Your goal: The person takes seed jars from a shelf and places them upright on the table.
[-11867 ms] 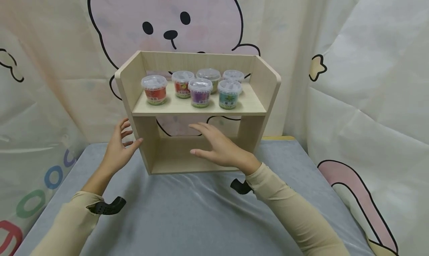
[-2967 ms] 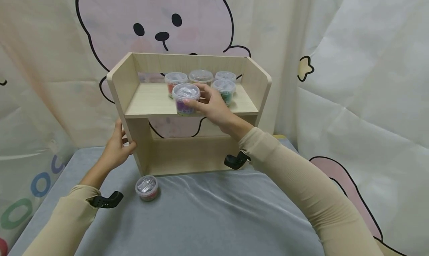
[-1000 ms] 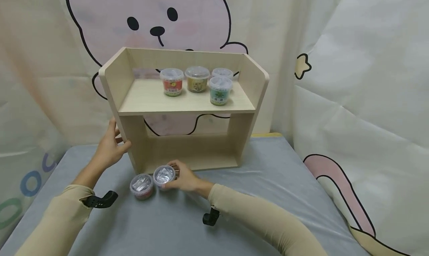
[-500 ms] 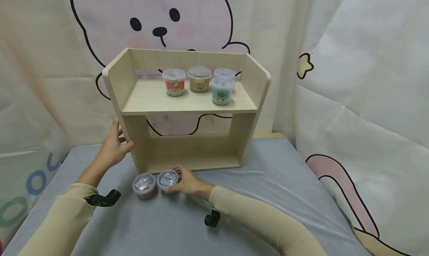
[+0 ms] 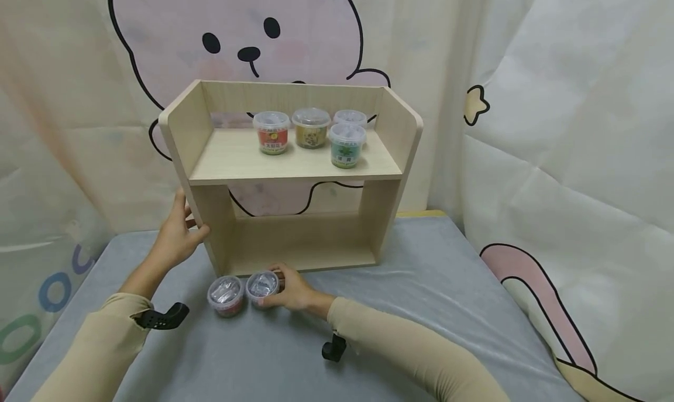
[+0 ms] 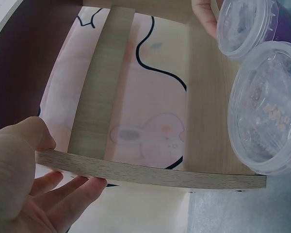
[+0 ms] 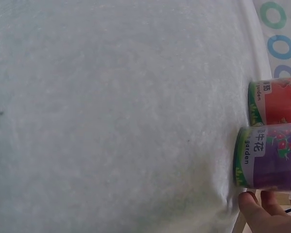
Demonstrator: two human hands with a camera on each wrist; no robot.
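Purple-labelled cup (image 5: 263,286) on the grey cloth (image 5: 400,308), just in front of the wooden shelf (image 5: 295,168), touching or nearly touching the red-labelled cup (image 5: 226,294) on its left. Right hand (image 5: 292,289) curled round the purple cup's far side, thumb and fingers (image 7: 254,208) pinching the wall close to the base. Left hand (image 5: 176,238) clamped on the shelf's left side panel, thumb on the front edge, fingers (image 6: 70,191) wrapped behind the board.

To finish the placing well: set flat, keep the clear lid level, ease the fingers off sideways without nudging the red neighbour; hold the shelf steady meanwhile, as soft cloth may let it rock.

Four more cups on the upper shelf board: red (image 5: 271,133), brown (image 5: 310,128), green (image 5: 346,145), one half hidden behind (image 5: 350,117). Cloth slightly creased, soft-looking, likely to tilt a cup set down carelessly. Behind, pale curtains (image 5: 568,98) printed with a pink cartoon bear (image 5: 247,45) and a star; coloured rings at lower left.
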